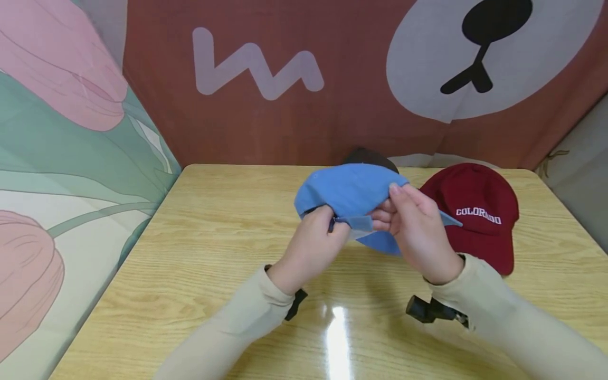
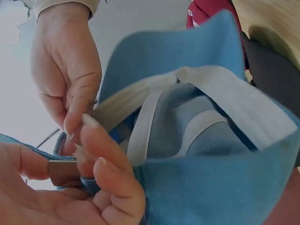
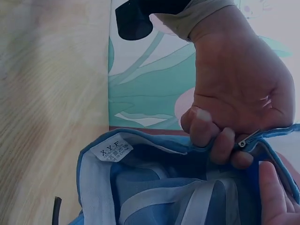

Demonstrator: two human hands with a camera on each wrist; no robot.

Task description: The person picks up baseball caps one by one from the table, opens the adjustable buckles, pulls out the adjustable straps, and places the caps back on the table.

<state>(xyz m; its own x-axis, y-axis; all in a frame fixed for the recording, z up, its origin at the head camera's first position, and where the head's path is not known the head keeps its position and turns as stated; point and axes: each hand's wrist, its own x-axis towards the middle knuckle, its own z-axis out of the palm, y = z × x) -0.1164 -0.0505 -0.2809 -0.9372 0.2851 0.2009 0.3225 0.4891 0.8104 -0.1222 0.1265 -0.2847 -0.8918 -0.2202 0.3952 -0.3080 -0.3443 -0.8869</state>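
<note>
A blue cap (image 1: 351, 184), crown up, is held above the table between both hands. My left hand (image 1: 313, 248) grips the back strap at its metal buckle (image 2: 64, 172). On the other side my right hand (image 1: 423, 232) pinches the cap's edge, its thumb on the fabric and its lower fingers at the strap (image 1: 361, 224). The cap's hollow faces the wrist cameras, showing a pale sweatband (image 2: 234, 101) and a white label (image 3: 112, 148). Part of the brim (image 1: 450, 219) shows beyond my right hand.
A dark red cap (image 1: 475, 192) lettered COLORADO sits on the wooden table (image 1: 209, 237) at the right. Behind the blue cap, a dark cap (image 1: 370, 157) is mostly hidden. A printed cloth (image 1: 285, 126) hangs along the table's far edge.
</note>
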